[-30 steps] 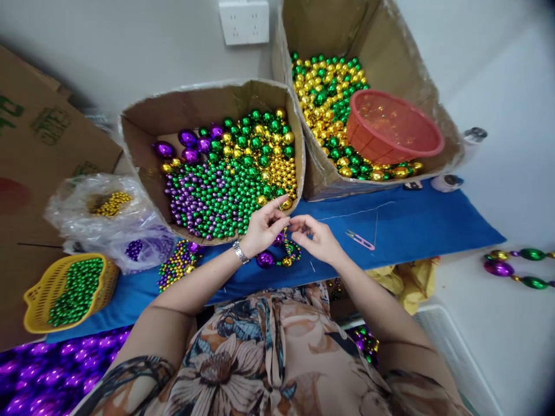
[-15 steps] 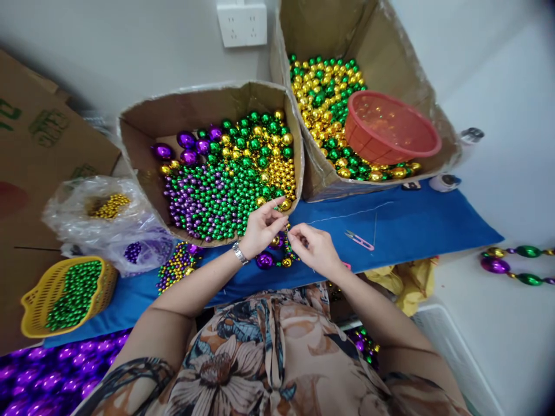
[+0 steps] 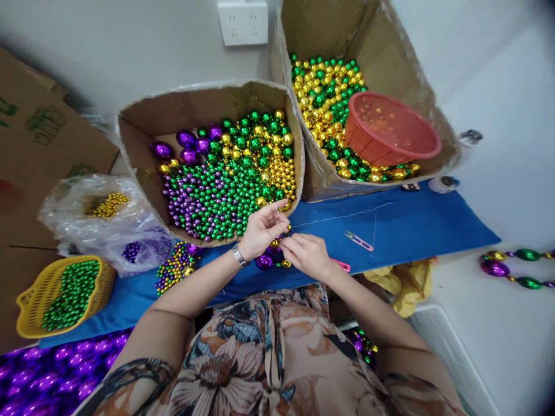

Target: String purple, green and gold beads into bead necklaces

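Note:
My left hand [image 3: 264,232], with a metal watch on its wrist, is closed in a pinch at the near rim of the middle cardboard box. A fine white thread [image 3: 276,209] passes over its fingers. Just right of it and slightly lower, my right hand [image 3: 307,254] is closed with its fingertips pressed together; what they pinch is too small to make out. Below and between the hands lies a strand of purple, gold and green beads [image 3: 265,261], partly covered by them. More white thread [image 3: 342,218] runs across the blue cloth to the right.
Two cardboard boxes of beads [image 3: 217,196] [image 3: 321,115] stand behind; a red basket [image 3: 390,130] sits in the right one. Pink thread snips [image 3: 361,241] and a pink-handled item [image 3: 341,265] lie on the blue cloth [image 3: 416,225]. A yellow basket [image 3: 106,289] holds green beads at left.
My right hand has moved slightly left and down, over part of the bead strand. A thread now shows across my left fingers, and the pink-handled item is more exposed.

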`<state>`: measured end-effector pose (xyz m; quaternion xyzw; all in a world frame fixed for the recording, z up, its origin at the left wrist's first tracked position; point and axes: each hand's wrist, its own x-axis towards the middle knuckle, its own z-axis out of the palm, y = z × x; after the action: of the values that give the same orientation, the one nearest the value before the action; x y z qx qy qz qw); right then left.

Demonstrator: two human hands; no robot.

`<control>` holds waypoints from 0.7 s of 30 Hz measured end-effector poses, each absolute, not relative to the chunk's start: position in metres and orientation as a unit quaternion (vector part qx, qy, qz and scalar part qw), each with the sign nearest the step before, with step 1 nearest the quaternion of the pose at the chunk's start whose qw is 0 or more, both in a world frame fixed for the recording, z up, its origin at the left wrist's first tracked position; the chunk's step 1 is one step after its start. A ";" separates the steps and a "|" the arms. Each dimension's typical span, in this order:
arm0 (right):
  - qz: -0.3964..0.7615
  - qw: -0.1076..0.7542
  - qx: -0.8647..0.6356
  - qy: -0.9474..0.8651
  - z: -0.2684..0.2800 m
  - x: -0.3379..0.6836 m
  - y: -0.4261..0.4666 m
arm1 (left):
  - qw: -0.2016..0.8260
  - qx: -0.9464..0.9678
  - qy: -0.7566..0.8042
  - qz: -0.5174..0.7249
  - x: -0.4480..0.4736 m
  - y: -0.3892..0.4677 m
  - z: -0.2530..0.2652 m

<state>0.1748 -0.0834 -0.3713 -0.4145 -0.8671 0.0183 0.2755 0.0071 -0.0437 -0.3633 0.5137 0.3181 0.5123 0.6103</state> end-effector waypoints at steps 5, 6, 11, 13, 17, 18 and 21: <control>0.254 0.376 -0.481 -0.750 -0.364 0.186 -0.061 | 0.523 0.631 0.287 0.496 0.002 -0.043 -0.359; 0.330 0.371 -0.481 -0.722 -0.366 0.187 -0.056 | 0.501 0.652 0.285 0.493 0.001 -0.042 -0.359; 0.686 0.311 -0.388 -0.531 -0.383 0.185 -0.046 | 0.349 0.736 0.293 0.500 0.000 -0.038 -0.362; 0.748 0.297 -0.344 -0.483 -0.387 0.182 -0.049 | 0.315 0.743 0.303 0.506 0.000 -0.038 -0.365; 0.737 0.361 -0.321 -0.473 -0.390 0.173 -0.056 | 0.368 0.702 0.326 0.516 0.003 -0.041 -0.369; 0.714 0.384 -0.332 -0.481 -0.391 0.170 -0.057 | 0.396 0.683 0.332 0.516 0.004 -0.042 -0.369; 0.643 0.436 -0.385 -0.499 -0.395 0.161 -0.059 | 0.464 0.628 0.347 0.520 0.008 -0.042 -0.366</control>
<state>0.1607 -0.0588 -0.3949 -0.3846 -0.4990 0.6425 0.4362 0.0075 -0.0422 -0.3661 0.6283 0.3465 0.5197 0.4637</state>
